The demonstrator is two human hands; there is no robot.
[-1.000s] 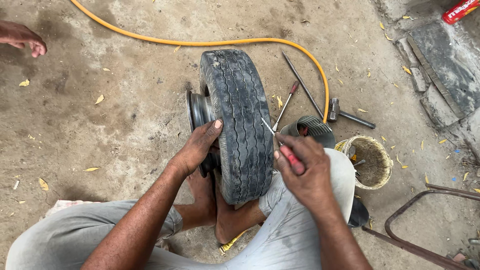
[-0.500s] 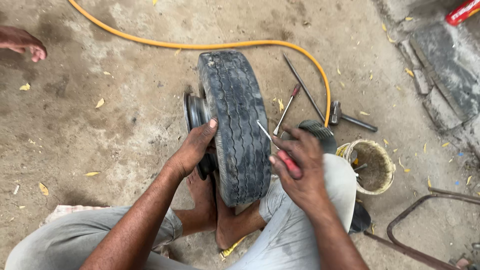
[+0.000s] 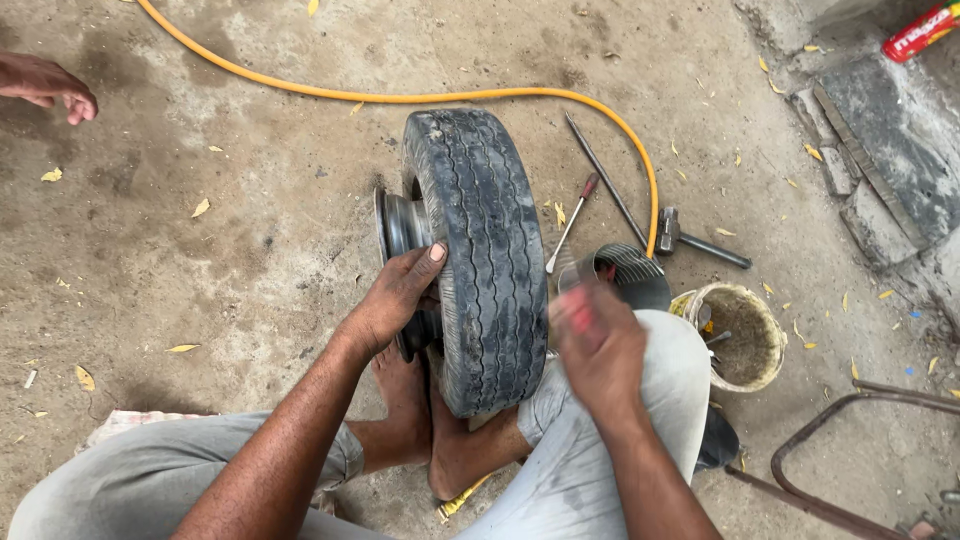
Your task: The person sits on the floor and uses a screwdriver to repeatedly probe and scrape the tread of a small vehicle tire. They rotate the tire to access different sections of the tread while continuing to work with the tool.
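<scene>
A worn black tyre (image 3: 485, 250) on a grey metal rim (image 3: 393, 225) stands upright on the concrete, held between my bare feet (image 3: 440, 440). My left hand (image 3: 395, 300) grips the tyre's left edge by the rim, thumb on the tread. My right hand (image 3: 600, 350) is blurred with motion just right of the tyre. It is closed on a red-handled tool (image 3: 580, 318). Only a bit of the red handle shows; the shaft is hidden.
A yellow hose (image 3: 400, 97) curves behind the tyre. To the right lie a screwdriver (image 3: 570, 220), a long metal rod (image 3: 605, 180), a hammer (image 3: 700, 243), a dark ribbed part (image 3: 635, 270) and a dirty bucket (image 3: 745, 335). Another person's hand (image 3: 45, 85) is at top left.
My right hand has swung down and toward the tyre's right side and is now blurred; the tool's metal shaft no longer shows. My left hand keeps its grip.
</scene>
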